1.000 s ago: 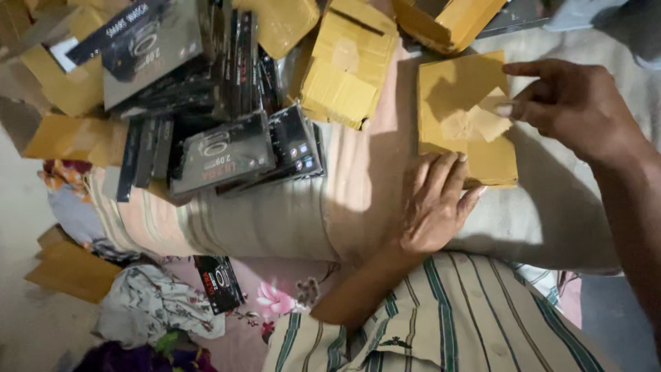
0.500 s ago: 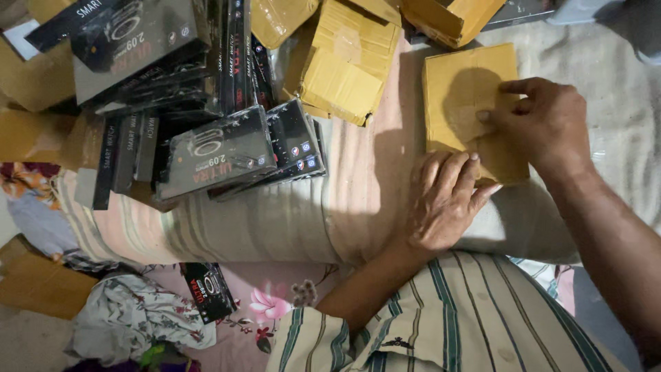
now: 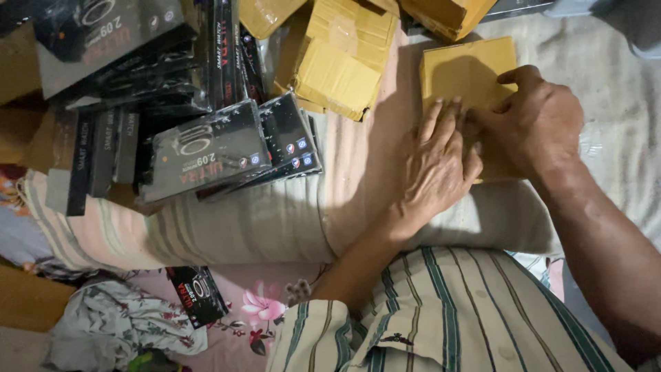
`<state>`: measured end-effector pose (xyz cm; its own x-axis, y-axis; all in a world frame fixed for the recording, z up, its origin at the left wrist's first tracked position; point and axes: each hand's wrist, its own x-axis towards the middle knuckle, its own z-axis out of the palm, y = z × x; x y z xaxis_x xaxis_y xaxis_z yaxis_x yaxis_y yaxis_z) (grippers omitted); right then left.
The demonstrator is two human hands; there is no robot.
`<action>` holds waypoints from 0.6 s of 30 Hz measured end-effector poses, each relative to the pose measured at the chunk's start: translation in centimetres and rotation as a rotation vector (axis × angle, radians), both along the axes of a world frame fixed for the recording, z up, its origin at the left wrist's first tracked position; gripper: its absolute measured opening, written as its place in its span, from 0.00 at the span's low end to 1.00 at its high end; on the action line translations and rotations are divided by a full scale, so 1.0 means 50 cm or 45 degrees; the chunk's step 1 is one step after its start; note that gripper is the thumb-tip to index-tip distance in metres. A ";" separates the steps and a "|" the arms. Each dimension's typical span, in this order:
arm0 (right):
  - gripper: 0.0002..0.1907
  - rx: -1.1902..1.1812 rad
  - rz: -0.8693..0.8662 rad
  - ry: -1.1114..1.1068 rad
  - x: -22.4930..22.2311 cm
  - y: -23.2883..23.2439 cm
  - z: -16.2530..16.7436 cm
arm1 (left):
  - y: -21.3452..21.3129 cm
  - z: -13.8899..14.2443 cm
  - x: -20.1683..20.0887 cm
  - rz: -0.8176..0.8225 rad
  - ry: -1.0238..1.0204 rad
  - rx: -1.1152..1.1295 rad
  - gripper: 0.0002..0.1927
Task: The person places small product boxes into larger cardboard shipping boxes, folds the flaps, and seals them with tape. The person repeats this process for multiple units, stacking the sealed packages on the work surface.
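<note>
A flat yellow-brown cardboard parcel (image 3: 463,72) lies on a striped pillow (image 3: 261,220) in front of me. My left hand (image 3: 435,165) rests flat on the parcel's lower left part, fingers spread and pointing up. My right hand (image 3: 536,120) presses down on the parcel's lower right part with its fingers curled against the cardboard. The two hands touch each other over the parcel. The parcel's lower half is hidden under them.
A heap of dark glossy product boxes (image 3: 206,148) lies on the pillow to the left. More yellow cardboard parcels (image 3: 344,62) are piled at the top middle. One dark box (image 3: 196,295) and crumpled cloth (image 3: 113,324) lie on floral fabric below.
My right hand came down from above the parcel and now presses on it. My left hand slid up onto the parcel beside it. The loose flap seen earlier is covered.
</note>
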<state>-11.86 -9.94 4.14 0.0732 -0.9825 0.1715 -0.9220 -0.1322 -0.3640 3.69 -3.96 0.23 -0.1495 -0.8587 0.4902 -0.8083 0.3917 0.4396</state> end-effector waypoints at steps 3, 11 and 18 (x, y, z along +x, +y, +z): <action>0.37 0.076 -0.110 0.011 -0.002 0.011 0.036 | 0.003 -0.009 -0.002 -0.020 -0.184 0.152 0.26; 0.30 -0.244 0.412 0.065 -0.022 0.104 0.067 | 0.014 -0.028 0.026 -0.131 0.281 0.091 0.33; 0.54 -0.220 0.705 0.290 0.030 0.051 -0.035 | 0.018 -0.066 0.073 -0.380 1.854 0.345 0.37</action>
